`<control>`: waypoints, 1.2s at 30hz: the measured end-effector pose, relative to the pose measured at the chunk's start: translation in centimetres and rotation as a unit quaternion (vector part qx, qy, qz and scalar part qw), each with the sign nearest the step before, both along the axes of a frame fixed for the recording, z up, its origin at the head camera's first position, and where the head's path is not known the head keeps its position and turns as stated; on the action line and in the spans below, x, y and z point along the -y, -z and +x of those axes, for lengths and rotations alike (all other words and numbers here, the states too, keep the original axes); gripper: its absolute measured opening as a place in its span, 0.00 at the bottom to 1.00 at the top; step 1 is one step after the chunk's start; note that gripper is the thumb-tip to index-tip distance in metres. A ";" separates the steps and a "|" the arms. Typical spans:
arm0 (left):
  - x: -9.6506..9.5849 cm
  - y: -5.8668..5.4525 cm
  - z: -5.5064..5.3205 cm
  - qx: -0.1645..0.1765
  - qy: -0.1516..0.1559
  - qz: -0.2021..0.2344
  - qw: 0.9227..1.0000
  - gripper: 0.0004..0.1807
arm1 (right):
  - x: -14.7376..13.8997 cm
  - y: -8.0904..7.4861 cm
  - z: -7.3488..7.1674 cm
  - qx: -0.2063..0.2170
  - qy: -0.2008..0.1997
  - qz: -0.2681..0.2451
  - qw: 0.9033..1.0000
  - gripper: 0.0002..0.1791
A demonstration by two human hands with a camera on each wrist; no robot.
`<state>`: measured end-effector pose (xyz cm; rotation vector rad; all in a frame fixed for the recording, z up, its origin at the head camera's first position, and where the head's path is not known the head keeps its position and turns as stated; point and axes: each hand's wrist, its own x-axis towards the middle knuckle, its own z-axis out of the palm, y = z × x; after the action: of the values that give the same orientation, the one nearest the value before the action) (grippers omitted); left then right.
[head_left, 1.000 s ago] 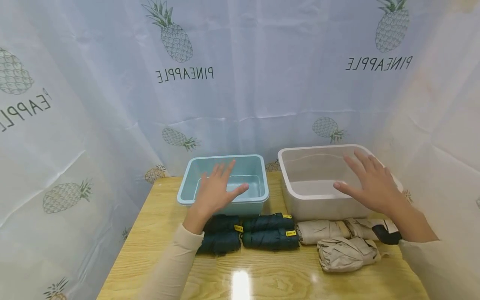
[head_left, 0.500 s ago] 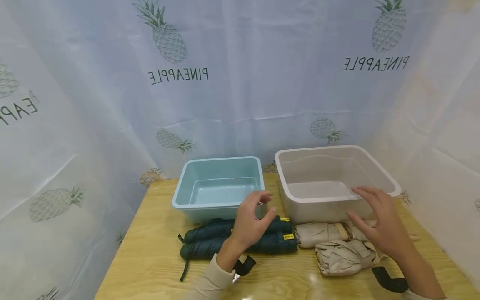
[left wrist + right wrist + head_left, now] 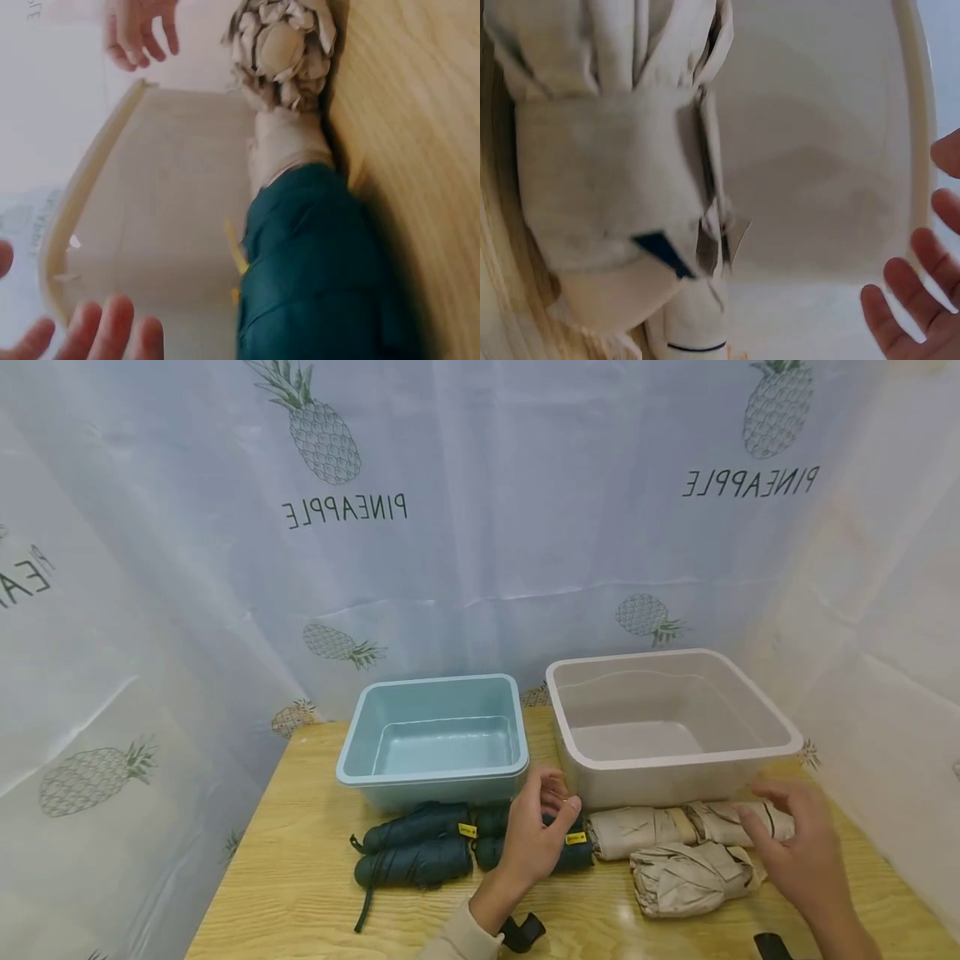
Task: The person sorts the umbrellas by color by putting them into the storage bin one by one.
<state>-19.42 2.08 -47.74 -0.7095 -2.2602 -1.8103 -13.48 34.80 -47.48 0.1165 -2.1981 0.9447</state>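
Several dark green folded umbrellas (image 3: 416,862) with yellow tags lie in two rows on the table. My left hand (image 3: 534,831), fingers loosely bent and holding nothing, hovers over the right-hand ones and partly hides them. In the left wrist view a dark green umbrella (image 3: 311,262) lies end to end with a beige one, beside the left fingertips (image 3: 112,326). Beige folded umbrellas (image 3: 690,878) lie farther right. Near their right end is my right hand (image 3: 802,847), thumb and fingers apart, holding nothing. The right wrist view shows a strapped beige umbrella (image 3: 615,172) close up, away from the fingertips (image 3: 907,281).
Behind the dark umbrellas stands a light blue plastic bin (image 3: 352,768) with nothing in it. A larger off-white bin (image 3: 675,762), also bare inside, stands behind the beige ones. A pineapple-print curtain (image 3: 480,527) encloses the wooden table (image 3: 285,877).
My left hand has moved right and down from in front of the blue bin to above the dark umbrellas. My right hand has come down from the off-white bin towards the beige umbrellas.
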 end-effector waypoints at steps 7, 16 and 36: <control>-1.0 0.3 -0.1 0.034 -0.025 0.005 0.999 0.23 | -3.4 0.9 0.1 0.142 0.028 0.033 0.989 0.19; -2.1 -0.4 -1.1 0.066 -0.011 0.022 0.997 0.30 | -6.9 2.1 -0.8 0.233 -0.050 0.124 0.963 0.34; -3.5 -1.4 -3.3 0.050 -0.032 0.051 0.997 0.35 | -9.7 3.6 -3.6 0.259 -0.075 0.267 0.925 0.39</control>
<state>-22.74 5.62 -46.37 -0.5332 -2.2040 -1.9554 -17.06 44.49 -51.03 0.3250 -2.9366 0.4529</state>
